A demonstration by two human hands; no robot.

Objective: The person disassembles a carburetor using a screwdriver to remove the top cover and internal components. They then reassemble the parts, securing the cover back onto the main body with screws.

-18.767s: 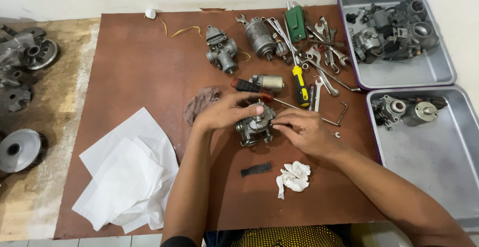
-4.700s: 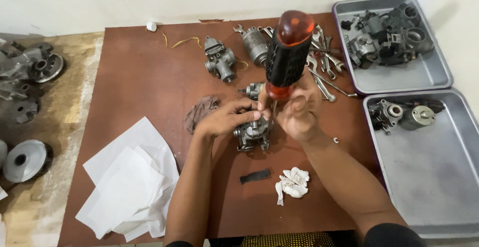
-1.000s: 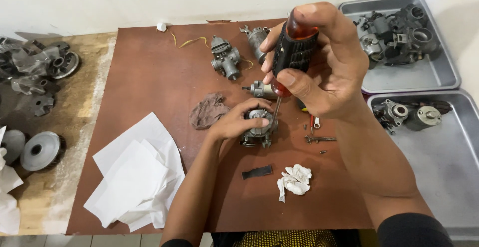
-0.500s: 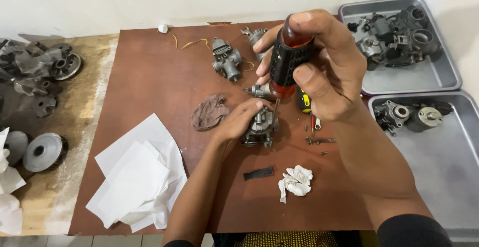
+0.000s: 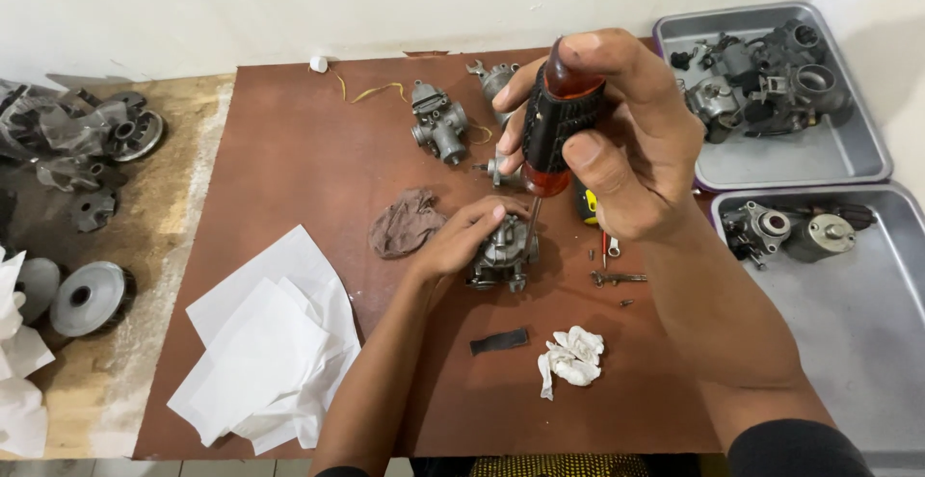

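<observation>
White papers [image 5: 265, 361] lie far left of the carburetor [image 5: 504, 255] at mid-desk [image 5: 289, 169], a brown rag [image 5: 405, 222] nearer. The left hand [image 5: 461, 241] clasps the carburetor; the right hand [image 5: 617, 130] grips a screwdriver [image 5: 554, 125] above it.

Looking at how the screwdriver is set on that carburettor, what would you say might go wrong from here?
The screwdriver stands nearly upright on the carburettor, with the left hand fingers right beside the shaft; a slip could likely jab them.

The carburettor is steadied by that hand alone on the brown board, so it may twist or tip under pressure.

Small loose screws lie close by the right hand's forearm; a sweep could scatter them.
</observation>
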